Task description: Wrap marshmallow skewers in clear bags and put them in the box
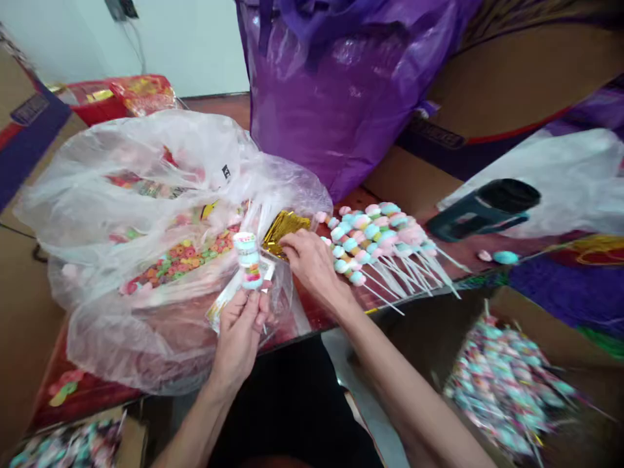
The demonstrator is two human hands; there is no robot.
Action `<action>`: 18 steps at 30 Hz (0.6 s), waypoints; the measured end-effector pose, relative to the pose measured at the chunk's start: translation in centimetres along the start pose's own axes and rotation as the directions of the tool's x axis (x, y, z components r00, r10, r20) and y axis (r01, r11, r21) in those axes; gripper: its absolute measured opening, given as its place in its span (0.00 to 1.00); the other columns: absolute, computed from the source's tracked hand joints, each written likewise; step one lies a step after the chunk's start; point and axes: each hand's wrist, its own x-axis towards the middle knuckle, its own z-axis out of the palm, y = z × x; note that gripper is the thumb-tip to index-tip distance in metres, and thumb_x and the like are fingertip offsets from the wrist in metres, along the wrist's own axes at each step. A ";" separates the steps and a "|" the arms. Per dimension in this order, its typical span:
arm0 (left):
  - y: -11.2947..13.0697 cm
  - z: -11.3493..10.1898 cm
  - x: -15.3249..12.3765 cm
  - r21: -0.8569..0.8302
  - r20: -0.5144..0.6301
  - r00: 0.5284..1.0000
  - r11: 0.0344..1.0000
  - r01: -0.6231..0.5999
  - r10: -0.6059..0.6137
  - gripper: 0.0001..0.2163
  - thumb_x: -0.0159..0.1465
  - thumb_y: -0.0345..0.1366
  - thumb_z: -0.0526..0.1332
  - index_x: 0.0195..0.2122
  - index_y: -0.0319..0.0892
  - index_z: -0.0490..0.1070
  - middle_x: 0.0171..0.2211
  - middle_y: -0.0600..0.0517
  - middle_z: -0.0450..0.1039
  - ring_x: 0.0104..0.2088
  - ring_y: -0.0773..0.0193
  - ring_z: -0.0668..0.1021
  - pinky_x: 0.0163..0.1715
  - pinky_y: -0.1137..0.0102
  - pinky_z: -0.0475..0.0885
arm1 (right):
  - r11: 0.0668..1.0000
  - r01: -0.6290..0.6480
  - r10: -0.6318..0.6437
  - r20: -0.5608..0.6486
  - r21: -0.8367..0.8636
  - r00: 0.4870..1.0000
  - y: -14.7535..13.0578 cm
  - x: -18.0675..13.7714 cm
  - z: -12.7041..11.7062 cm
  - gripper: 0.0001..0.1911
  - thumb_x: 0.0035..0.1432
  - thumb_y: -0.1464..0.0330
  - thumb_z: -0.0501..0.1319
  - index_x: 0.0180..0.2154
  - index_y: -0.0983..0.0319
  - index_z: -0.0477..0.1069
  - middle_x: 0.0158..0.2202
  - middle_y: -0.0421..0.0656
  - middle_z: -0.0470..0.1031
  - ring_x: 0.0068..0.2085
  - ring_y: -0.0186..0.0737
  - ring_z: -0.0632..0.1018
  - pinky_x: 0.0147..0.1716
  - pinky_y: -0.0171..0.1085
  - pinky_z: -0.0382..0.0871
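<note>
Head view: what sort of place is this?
Probably a small candy-packing workspace: candy sticks piled on a red table, gold strips by the right hand, and a second heap of sticks lower down.

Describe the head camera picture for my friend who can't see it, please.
A person's left hand holds a candy stick upright while the right hand is at some gold strips. A pile of pink and blue candy sticks lies to the right, a see-through bag with colorful rings to the left. A purple bag stands behind.
</note>
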 end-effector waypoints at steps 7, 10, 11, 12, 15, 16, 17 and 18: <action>0.1 0.2 0.5 -0.087 -0.034 0.996 0.993 0.075 -0.078 0.18 0.53 0.42 0.75 0.37 0.37 0.74 0.23 0.59 0.59 0.23 0.75 0.57 0.23 0.78 0.56 | 0.962 0.237 -0.230 0.062 -0.136 0.971 1.3 3.9 1.8 0.15 0.68 0.73 0.53 0.41 0.62 0.80 0.41 0.50 0.78 0.43 0.47 0.74 0.42 0.41 0.60; 0.1 0.2 0.5 -0.105 -0.029 0.997 0.992 0.069 -0.073 0.16 0.55 0.39 0.74 0.34 0.40 0.68 0.23 0.59 0.61 0.22 0.75 0.58 0.23 0.78 0.56 | 0.953 0.296 -0.297 -0.014 -0.065 0.955 2.5 3.8 2.2 0.13 0.67 0.74 0.55 0.40 0.62 0.79 0.39 0.48 0.79 0.41 0.45 0.75 0.42 0.40 0.62; 0.1 0.2 0.5 -0.110 -0.025 0.998 0.992 0.062 -0.065 0.15 0.56 0.38 0.73 0.34 0.41 0.67 0.24 0.59 0.62 0.22 0.75 0.58 0.23 0.78 0.56 | 0.954 0.297 -0.299 -0.043 -0.038 0.953 2.9 3.7 2.3 0.12 0.67 0.74 0.55 0.39 0.62 0.79 0.38 0.48 0.79 0.40 0.44 0.76 0.42 0.39 0.63; 0.1 0.2 0.5 -0.114 -0.022 0.998 0.992 0.054 -0.057 0.14 0.57 0.38 0.72 0.34 0.41 0.66 0.24 0.58 0.63 0.22 0.75 0.59 0.23 0.79 0.56 | 0.956 0.293 -0.293 -0.075 -0.011 0.953 3.2 3.5 2.5 0.12 0.67 0.73 0.56 0.38 0.62 0.79 0.37 0.48 0.80 0.39 0.44 0.76 0.42 0.39 0.63; 0.0 0.4 0.5 -0.130 -0.026 0.999 0.991 0.029 -0.033 0.14 0.58 0.37 0.72 0.35 0.42 0.67 0.25 0.57 0.67 0.22 0.76 0.62 0.25 0.79 0.58 | 0.950 0.280 -0.251 -0.197 0.135 0.948 3.7 3.1 2.8 0.11 0.65 0.74 0.57 0.36 0.61 0.78 0.35 0.46 0.81 0.38 0.43 0.78 0.42 0.39 0.66; 0.1 0.5 0.5 -0.131 -0.028 0.999 0.991 0.022 -0.026 0.14 0.57 0.37 0.73 0.35 0.42 0.67 0.26 0.56 0.68 0.23 0.75 0.64 0.25 0.79 0.59 | 0.937 0.275 -0.219 -0.254 0.213 0.942 3.6 3.0 2.7 0.10 0.65 0.74 0.58 0.36 0.60 0.78 0.36 0.45 0.81 0.38 0.42 0.79 0.43 0.39 0.67; 0.1 0.6 0.5 -0.127 -0.033 0.999 0.992 0.014 -0.019 0.14 0.57 0.38 0.73 0.35 0.41 0.68 0.26 0.56 0.69 0.23 0.75 0.65 0.25 0.79 0.60 | 0.913 0.268 -0.168 -0.317 0.306 0.933 3.4 2.7 2.5 0.09 0.64 0.73 0.59 0.37 0.59 0.77 0.36 0.44 0.81 0.38 0.42 0.79 0.43 0.39 0.68; 0.2 0.7 0.5 -0.122 -0.037 0.999 0.992 0.009 -0.014 0.14 0.56 0.38 0.73 0.36 0.41 0.68 0.27 0.55 0.70 0.23 0.75 0.66 0.25 0.79 0.60 | 0.872 0.259 -0.093 -0.379 0.416 0.921 3.1 2.4 2.2 0.07 0.63 0.72 0.59 0.37 0.59 0.77 0.37 0.43 0.81 0.39 0.42 0.80 0.43 0.39 0.70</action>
